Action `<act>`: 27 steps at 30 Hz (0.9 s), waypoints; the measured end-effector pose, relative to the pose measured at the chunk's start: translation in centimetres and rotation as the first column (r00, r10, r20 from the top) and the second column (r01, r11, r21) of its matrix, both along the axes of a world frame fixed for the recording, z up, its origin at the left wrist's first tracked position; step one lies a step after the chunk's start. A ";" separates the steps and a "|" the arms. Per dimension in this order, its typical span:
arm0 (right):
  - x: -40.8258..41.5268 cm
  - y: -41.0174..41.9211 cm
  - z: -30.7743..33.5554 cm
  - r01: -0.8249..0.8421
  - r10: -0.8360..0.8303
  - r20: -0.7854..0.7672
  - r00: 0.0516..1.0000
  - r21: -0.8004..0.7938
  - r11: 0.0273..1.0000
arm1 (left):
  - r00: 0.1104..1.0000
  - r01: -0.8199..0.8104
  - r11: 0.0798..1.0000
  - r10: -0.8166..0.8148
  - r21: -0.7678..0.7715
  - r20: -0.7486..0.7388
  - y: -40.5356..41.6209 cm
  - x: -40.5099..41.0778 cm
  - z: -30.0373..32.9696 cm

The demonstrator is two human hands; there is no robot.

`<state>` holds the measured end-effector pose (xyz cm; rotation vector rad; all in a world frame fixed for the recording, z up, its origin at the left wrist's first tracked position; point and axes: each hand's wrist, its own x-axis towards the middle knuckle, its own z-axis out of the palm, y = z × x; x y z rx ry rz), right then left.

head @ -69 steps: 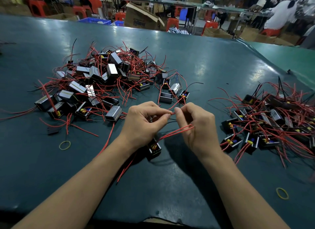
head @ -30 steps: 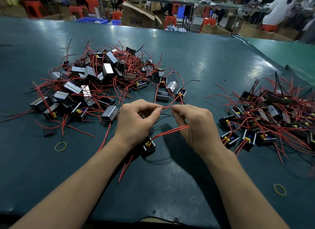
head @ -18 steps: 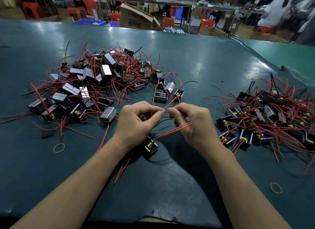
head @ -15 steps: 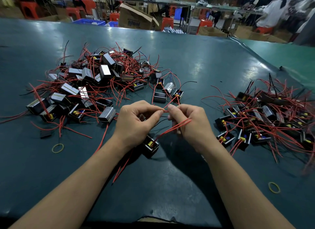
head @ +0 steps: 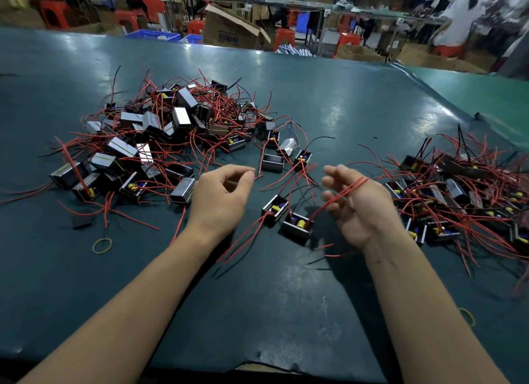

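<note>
Two small open black boxes with yellow parts inside, one (head: 274, 209) and the other (head: 297, 226), lie on the dark green table (head: 286, 312) between my hands. Red wires trail from both. My left hand (head: 223, 196) has curled fingers, and its thumb and forefinger pinch the end of a thin red wire (head: 259, 177). My right hand (head: 356, 207) is turned palm inward with relaxed, spread fingers. A bundle of red wires (head: 340, 196) from the nearer box lies across its palm.
A large heap of black boxes with red wires (head: 171, 131) fills the left of the table, and a second heap (head: 458, 197) lies at the right. One yellow rubber band (head: 102, 245) lies at the left, another (head: 468, 316) at the right. Cartons and stools stand beyond the table.
My hands were together, pinching one wire between them. They have drawn apart, the right hand has opened, and a second box now shows between them.
</note>
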<state>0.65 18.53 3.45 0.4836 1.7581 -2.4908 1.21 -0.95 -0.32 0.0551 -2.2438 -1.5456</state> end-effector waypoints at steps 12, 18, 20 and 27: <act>0.7 0.9 0.2 0.565 -0.391 -0.496 0.775 0.269 0.780 | 0.992 0.119 0.955 -0.122 -0.271 0.005 0.7 0.9 -0.3; 0.7 -0.1 -1.8 0.310 0.238 -0.360 0.902 0.924 0.223 | 0.987 0.161 0.961 -0.163 -0.223 0.009 0.9 0.9 -0.5; 1.4 -1.1 -1.8 0.168 0.369 -0.230 0.901 0.967 0.192 | 0.982 0.187 0.968 -0.184 -0.171 0.031 1.0 0.9 -0.6; 1.9 -1.8 -2.2 -0.045 0.508 0.026 0.861 0.999 0.026 | 0.943 0.319 0.940 -0.327 0.117 0.055 1.1 0.9 -0.2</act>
